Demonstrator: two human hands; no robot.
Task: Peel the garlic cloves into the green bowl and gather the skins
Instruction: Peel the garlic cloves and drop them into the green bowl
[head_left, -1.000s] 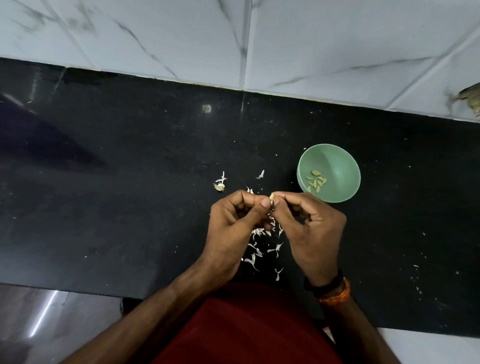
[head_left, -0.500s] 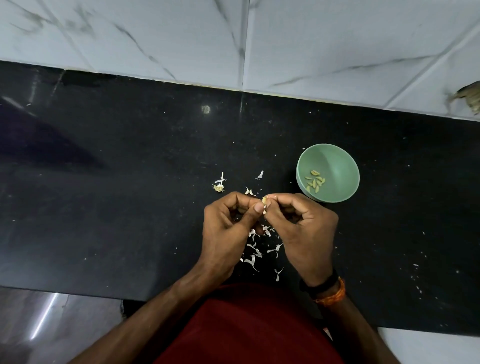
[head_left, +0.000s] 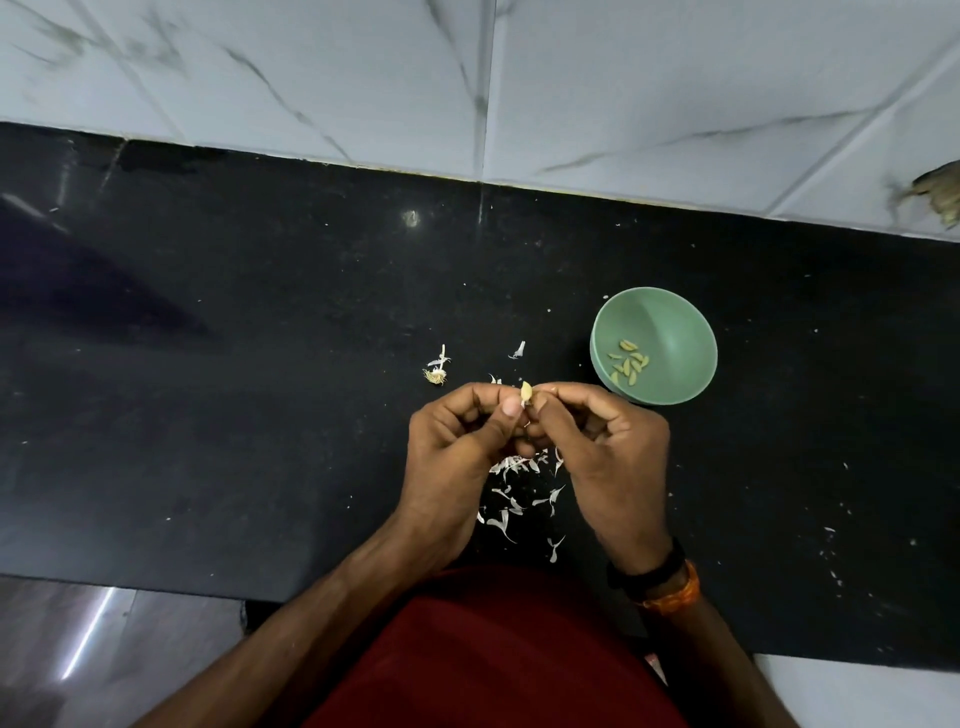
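Observation:
A small pale garlic clove (head_left: 526, 391) is pinched between the fingertips of my left hand (head_left: 457, 457) and my right hand (head_left: 605, 457), which meet over the black counter. The green bowl (head_left: 675, 322) stands just right of and beyond my right hand, with several peeled cloves (head_left: 628, 361) lying in its bottom. White garlic skins (head_left: 514, 499) lie scattered on the counter below and between my hands. A garlic root stub with a bit of skin (head_left: 436, 371) and a single skin (head_left: 518, 351) lie a little beyond my left hand.
The black stone counter (head_left: 208, 389) runs across the view, backed by a white marble-tiled wall (head_left: 363, 78). Small crumbs dot the counter at the right (head_left: 831, 540). A brownish object (head_left: 940, 195) shows at the right edge on the wall side.
Both hands have shifted slightly left and a little nearer me, still working the clove. More of the pale clove now shows between the fingertips.

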